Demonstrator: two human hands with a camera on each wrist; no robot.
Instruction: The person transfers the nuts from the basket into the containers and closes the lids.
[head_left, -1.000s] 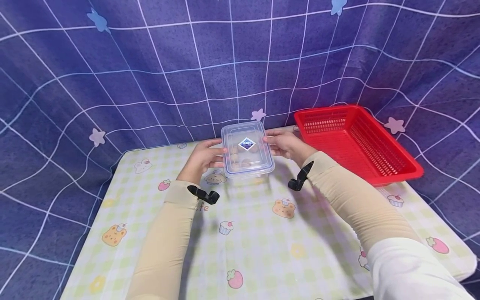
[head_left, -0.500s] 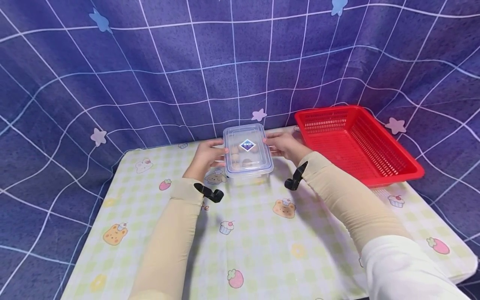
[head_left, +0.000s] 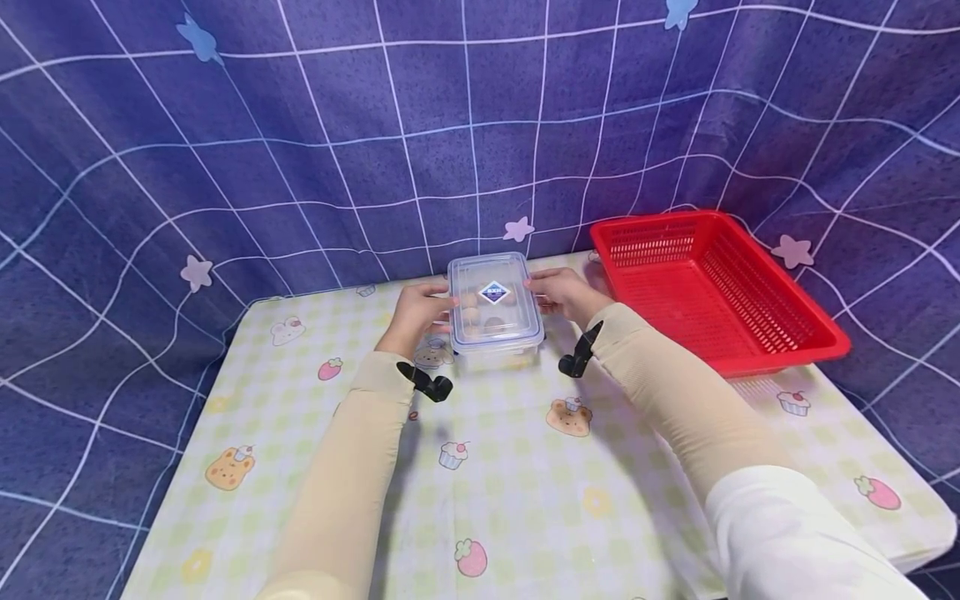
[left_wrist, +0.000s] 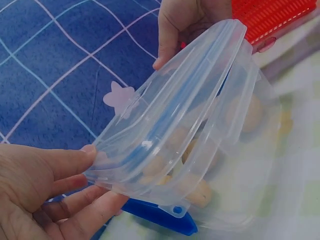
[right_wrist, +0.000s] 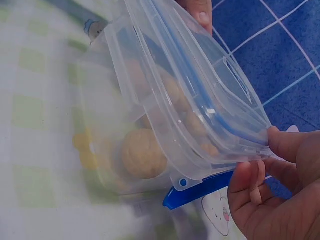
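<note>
A clear plastic food container [head_left: 497,361] stands near the back of the table, under a see-through lid [head_left: 480,271] with a blue seal and a diamond-shaped label. Several round tan walnuts [right_wrist: 144,152] show through its wall. My left hand [head_left: 416,315] holds the lid's left edge, thumb on top and fingers below the rim. On the opposite edge my right hand [head_left: 567,292] pinches the lid the same way. Blue side clips, one at the left hand [left_wrist: 160,217] and one at the right hand [right_wrist: 200,192], stick outward from the rim.
A red plastic basket [head_left: 675,312] with slotted sides sits at the back right of the table. The patterned tablecloth [head_left: 517,492] covers the tabletop. A dark blue curtain [head_left: 337,125] with a white grid hangs right behind the table.
The container has come down slightly and straightened a little in the head view, with both hands still on the lid's edges. My left forearm has shifted slightly to the right, the right one slightly left.
</note>
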